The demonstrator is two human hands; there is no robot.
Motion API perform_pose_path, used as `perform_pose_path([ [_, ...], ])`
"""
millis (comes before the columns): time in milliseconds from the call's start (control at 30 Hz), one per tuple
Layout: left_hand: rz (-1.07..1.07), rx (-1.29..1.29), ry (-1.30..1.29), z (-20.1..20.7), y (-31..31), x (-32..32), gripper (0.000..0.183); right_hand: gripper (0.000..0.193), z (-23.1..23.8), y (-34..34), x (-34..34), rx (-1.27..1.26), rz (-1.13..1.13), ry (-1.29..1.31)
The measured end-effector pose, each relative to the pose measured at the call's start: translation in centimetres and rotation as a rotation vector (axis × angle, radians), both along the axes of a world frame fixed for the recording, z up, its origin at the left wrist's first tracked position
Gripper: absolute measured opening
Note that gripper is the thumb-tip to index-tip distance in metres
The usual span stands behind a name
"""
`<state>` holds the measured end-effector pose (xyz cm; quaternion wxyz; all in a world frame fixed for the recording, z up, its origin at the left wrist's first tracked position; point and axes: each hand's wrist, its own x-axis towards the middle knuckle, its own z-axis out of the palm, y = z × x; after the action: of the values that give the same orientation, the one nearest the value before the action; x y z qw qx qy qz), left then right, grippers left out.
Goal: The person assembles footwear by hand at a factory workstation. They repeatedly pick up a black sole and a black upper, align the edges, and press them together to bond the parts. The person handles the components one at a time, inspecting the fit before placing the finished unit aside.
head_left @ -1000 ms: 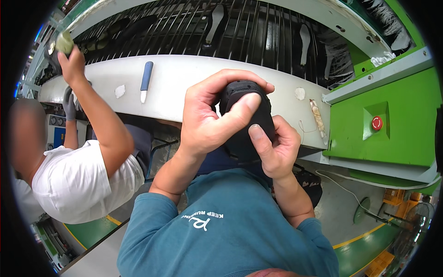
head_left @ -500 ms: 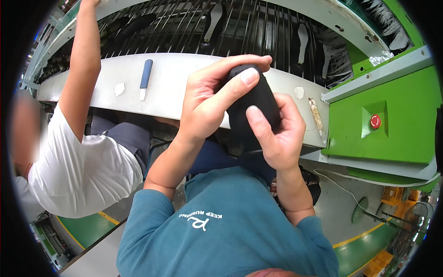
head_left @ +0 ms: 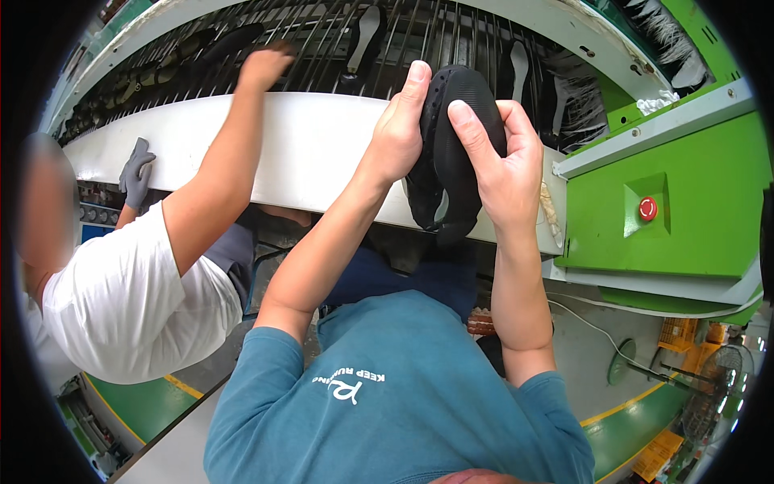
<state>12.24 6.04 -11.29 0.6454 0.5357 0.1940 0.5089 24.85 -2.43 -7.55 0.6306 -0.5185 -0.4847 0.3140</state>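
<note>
A black shoe upper (head_left: pixel 446 184) is held up in front of me, over the near edge of the white ledge. Its long axis runs away from me, and a grey lining patch shows through an opening near its close end. My left hand (head_left: pixel 397 133) grips the left side, thumb pointing up along the edge and fingers mostly hidden. On the other side, my right hand (head_left: pixel 509 161) is closed around it. The right thumb presses on the upper's top surface, with the fingers wrapped along the right side.
Beyond the white ledge (head_left: pixel 322 137) lies a conveyor of metal rods carrying several dark shoe parts (head_left: pixel 367 39). A co-worker's bare hand (head_left: pixel 268 66) is over the rods; a grey-gloved hand (head_left: pixel 137 171) rests at the ledge. On the right stands a green machine housing (head_left: pixel 677 234) with a red button (head_left: pixel 647 209).
Both my hands have shifted and turned the shoe upper, so more of its side and opening shows. The co-worker's bare arm swung right across the ledge, where the blue-handled tool no longer shows.
</note>
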Motion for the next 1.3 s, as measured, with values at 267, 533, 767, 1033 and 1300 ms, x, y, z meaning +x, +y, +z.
perform_pose_path([
  [267,0.08,0.016,0.085,0.8,-0.5,0.2,0.08,0.036,-0.2,0.5,0.1,-0.001,-0.014,0.033],
  [533,0.122,0.241,0.102,0.6,-1.2,0.3,0.062,0.035,-0.7,0.1,0.6,0.036,-0.066,-0.075],
  [767,0.157,0.423,0.134,0.0,-2.1,-1.4,0.049,0.033,-1.2,-2.0,-0.3,0.088,-0.019,-0.074],
  [1033,0.103,0.28,0.034,-1.7,-4.0,-5.0,0.082,0.025,-5.3,-4.5,-0.6,0.154,0.054,-0.066],
  [1300,0.215,0.232,0.106,-0.7,-7.3,-8.9,0.086,0.023,-5.5,-4.0,-2.3,0.304,0.187,-0.19],
])
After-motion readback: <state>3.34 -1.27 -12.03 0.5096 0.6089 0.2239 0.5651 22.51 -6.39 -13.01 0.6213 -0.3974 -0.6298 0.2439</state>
